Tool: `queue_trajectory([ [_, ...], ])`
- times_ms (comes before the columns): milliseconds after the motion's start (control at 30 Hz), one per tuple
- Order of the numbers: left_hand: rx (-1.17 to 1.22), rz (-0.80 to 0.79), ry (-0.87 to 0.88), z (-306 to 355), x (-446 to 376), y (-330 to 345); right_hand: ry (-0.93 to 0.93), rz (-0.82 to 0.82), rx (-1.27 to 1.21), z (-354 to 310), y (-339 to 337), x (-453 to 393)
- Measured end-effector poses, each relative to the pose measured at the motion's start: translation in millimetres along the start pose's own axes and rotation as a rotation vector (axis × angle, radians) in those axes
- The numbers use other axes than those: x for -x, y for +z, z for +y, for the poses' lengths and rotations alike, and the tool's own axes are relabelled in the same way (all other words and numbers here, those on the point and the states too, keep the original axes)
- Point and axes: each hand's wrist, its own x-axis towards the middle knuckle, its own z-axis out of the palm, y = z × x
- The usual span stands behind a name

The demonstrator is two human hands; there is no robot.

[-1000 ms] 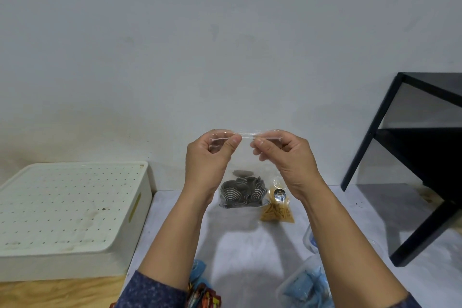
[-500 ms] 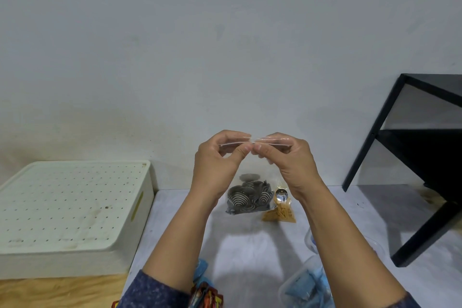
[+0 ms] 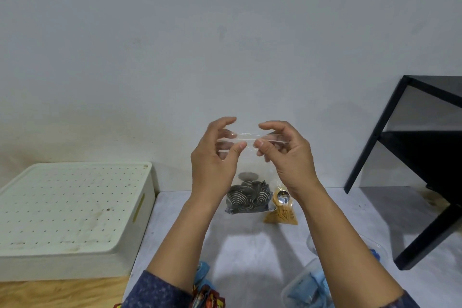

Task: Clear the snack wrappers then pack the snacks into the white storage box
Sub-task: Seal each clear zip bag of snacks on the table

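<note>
I hold a clear zip bag (image 3: 250, 157) upright in the air by its top edge. Dark spiral-patterned cookies (image 3: 250, 196) fill its bottom. My left hand (image 3: 215, 157) pinches the left part of the zip strip. My right hand (image 3: 285, 155) pinches the right part, and the mouth gapes a little between the fingers. The white storage box (image 3: 72, 210) stands at the left with its perforated lid on. A small clear pouch of orange stick snacks (image 3: 281, 210) lies on the grey mat behind the bag.
A black metal shelf frame (image 3: 425, 170) stands at the right. Clear plastic tubs with blue packets (image 3: 307, 287) sit at the lower right. Colourful wrappers (image 3: 207, 297) lie at the bottom edge near my left sleeve. A grey wall is close behind.
My thumbs and fingers have spread apart at the top of the zip bag, so its mouth gapes where it was pinched flat. The bag still hangs in the same place.
</note>
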Motion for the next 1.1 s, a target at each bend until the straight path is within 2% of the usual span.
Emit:
queue_trajectory([
  [100, -0.076, 0.021, 0.091, -5, -2, 0, -0.024, -0.002, 0.018, -1, -1, -1],
  [467, -0.157, 0.041, 0.114, -19, -5, 3, 0.055, -0.036, 0.029, 5, -1, -1],
  [700, -0.240, 0.056, 0.186, -27, -4, 2, 0.088, -0.051, 0.013, 7, 0, 0],
  [800, -0.217, 0.070, 0.114, -24, -4, 3, 0.056, -0.080, 0.061, 7, 1, -1],
  [900, -0.174, 0.125, -0.017, -22, -5, 2, -0.017, -0.223, 0.112, 6, -1, 7],
  [967, -0.101, 0.056, -0.124, -33, -7, -13, -0.016, -0.247, 0.221, 10, 12, 20],
  [1100, 0.003, 0.049, -0.263, -33, -8, -16, 0.001, -0.306, 0.402, 12, 12, 23],
])
